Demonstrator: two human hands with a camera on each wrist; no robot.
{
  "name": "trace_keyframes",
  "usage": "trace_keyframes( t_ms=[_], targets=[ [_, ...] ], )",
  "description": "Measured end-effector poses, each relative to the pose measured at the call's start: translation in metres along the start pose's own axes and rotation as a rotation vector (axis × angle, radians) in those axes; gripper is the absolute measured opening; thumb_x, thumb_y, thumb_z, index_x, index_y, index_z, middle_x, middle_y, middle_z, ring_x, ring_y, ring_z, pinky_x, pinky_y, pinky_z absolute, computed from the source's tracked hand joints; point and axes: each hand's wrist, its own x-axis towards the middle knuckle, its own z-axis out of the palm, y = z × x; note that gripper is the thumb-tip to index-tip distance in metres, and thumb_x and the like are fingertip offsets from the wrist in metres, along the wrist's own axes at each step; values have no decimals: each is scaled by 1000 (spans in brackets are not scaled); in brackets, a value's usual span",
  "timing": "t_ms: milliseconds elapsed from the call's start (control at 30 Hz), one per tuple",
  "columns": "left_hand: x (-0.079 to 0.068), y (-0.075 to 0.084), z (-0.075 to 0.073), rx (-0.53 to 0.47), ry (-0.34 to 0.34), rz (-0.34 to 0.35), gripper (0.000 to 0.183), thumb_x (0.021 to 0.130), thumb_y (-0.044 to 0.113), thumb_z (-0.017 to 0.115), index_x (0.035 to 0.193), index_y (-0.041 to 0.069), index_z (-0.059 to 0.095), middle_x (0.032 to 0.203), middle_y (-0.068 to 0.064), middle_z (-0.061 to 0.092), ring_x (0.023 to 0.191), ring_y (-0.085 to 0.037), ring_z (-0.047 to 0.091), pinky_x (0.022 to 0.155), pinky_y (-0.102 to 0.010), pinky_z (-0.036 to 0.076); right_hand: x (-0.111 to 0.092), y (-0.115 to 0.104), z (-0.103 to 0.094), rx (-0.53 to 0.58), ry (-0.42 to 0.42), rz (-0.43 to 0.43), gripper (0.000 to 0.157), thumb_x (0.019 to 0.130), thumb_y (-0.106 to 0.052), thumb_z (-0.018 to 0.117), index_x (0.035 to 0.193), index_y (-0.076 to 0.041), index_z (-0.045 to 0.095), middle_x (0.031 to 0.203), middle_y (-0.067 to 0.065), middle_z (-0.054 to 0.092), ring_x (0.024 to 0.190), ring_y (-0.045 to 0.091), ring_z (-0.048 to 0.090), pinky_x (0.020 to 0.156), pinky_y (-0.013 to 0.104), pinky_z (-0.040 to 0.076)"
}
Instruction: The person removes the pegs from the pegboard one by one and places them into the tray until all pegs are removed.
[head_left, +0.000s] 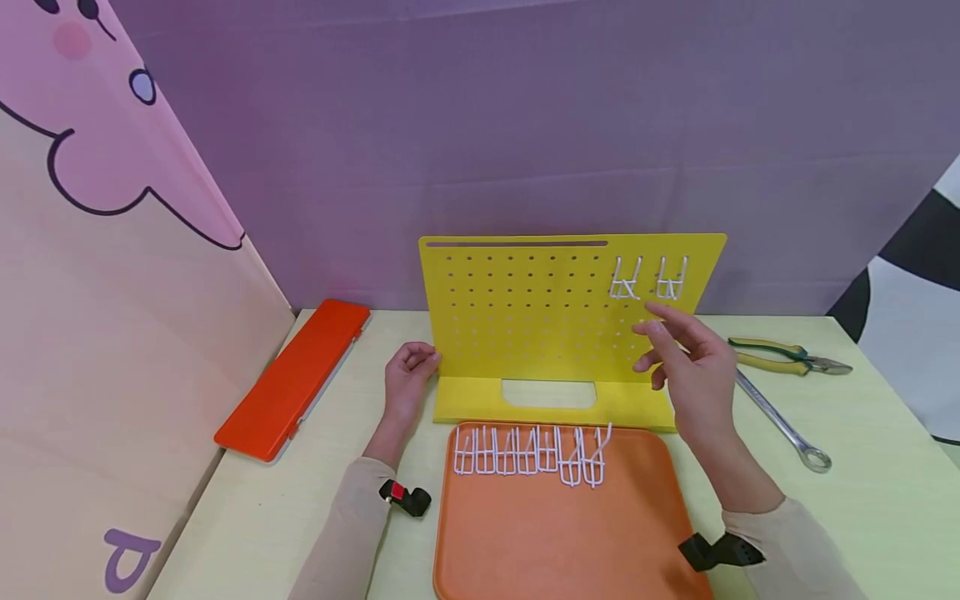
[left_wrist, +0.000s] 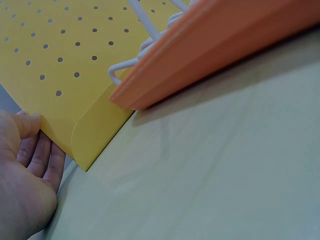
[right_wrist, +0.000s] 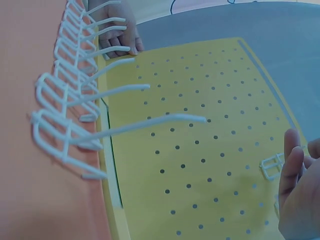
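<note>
A yellow pegboard [head_left: 517,317] stands on the table on its folded base. Its left edge is pinched by my left hand [head_left: 409,379], thumb on the front and fingers behind, as the left wrist view shows. Two white wire hooks [head_left: 670,279] hang at the board's upper right. Just below them, my right hand [head_left: 693,367] hovers in front of the board with loosely bent fingers and nothing held. Several more white hooks [head_left: 527,450] lie in a row along the far edge of an orange tray [head_left: 555,542], some prongs pointing toward the board.
To the left lies a closed red-orange case [head_left: 300,379]. Pliers with yellow-green handles [head_left: 787,357] and a metal wrench [head_left: 783,425] rest right of the board, partly behind my right hand. A purple cloth [head_left: 525,125] hangs behind the table.
</note>
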Motion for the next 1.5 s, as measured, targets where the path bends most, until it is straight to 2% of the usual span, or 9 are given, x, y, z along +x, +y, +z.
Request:
trace_keyframes(
  t_ms=[300,667,1100,1300,1500],
  targets=[
    [0,0,-1,-16,-2,1,10,102,-7,74,104,2,70,93,4,74,88,-12,69,81,-21,59,8,5,16,123,-16,39,38,110,-14,70,146,-1,69,110,-2,84,67,12,77,49,18,51],
    [1,-1,-1,-11,-5,8,10,102,-7,73,105,2,70,93,3,74,87,-12,69,81,-21,60,15,4,24,139,5,88,38,110,-26,71,143,-8,74,122,-4,81,76,10,79,55,16,53],
    [1,-2,-1,-29,-11,12,12,102,-9,73,104,3,70,91,4,73,85,-11,69,81,-21,59,20,5,30,239,-1,85,28,107,-18,76,130,-1,78,119,2,82,77,12,80,53,17,53],
    [1,-2,-1,-17,-11,6,12,102,-8,73,104,4,70,92,3,74,87,-12,69,82,-20,60,20,7,33,230,40,73,27,105,-15,78,128,0,78,116,2,83,74,12,80,52,17,53],
    [0,-1,-1,-30,-14,11,12,101,-8,73,104,3,70,92,3,73,86,-11,70,82,-21,60,20,7,35,209,69,69,24,104,-16,81,124,-3,79,114,2,83,74,11,78,53,17,52]
  ],
)
